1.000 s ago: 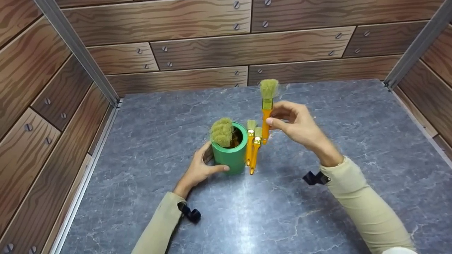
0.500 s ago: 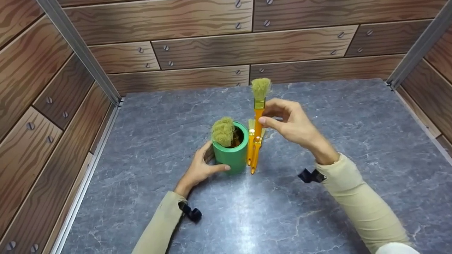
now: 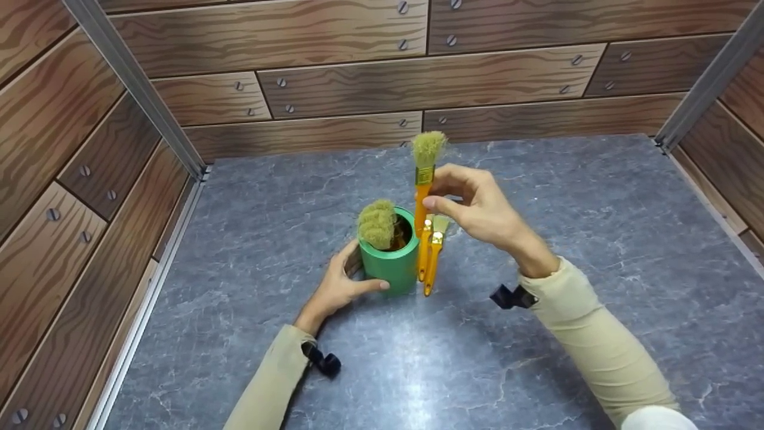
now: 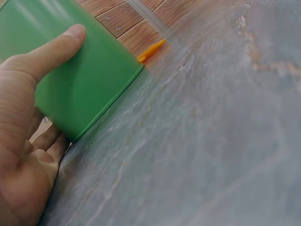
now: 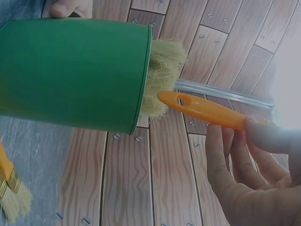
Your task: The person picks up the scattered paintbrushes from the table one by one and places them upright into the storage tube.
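Here's the brush, bristles up, at one o'clock from the green pot, pinched in the right hand! The left hand grips the pot from eight o'clock; two more brushes lie at three on the marbled table.

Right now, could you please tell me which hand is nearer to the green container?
The left: the left hand grips the side of the green container, while the right hand is off it, to the right of its rim, holding a brush.
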{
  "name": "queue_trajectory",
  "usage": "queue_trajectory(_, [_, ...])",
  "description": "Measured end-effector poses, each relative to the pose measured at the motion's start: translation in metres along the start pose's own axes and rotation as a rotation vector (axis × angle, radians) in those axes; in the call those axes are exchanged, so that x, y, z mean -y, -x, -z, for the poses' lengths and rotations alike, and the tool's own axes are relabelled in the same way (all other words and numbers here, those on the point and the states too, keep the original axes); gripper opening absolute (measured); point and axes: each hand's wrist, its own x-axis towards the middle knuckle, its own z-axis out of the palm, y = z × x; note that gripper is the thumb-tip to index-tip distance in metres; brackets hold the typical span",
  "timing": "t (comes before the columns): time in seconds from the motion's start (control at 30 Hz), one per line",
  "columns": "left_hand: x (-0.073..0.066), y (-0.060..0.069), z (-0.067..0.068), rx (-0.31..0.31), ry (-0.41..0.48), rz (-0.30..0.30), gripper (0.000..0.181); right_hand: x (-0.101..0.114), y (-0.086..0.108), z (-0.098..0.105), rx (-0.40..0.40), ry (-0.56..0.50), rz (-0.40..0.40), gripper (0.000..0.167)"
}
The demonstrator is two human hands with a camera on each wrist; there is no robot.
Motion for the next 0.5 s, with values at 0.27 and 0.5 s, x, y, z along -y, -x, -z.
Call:
queue_trajectory(0.27, [0.000, -0.001, 0.000, 0.012, -0.011, -0.004, 0.099, 0.001, -0.005, -0.008, 0.012, 0.020, 0.031, 0.014])
queue_trajectory(0.5, [0.000, -0.001, 0.000, 0.007, -0.010, 0.003, 0.097, -0.003, -0.007, -0.014, 0.044, 0.011, 0.034, 0.015])
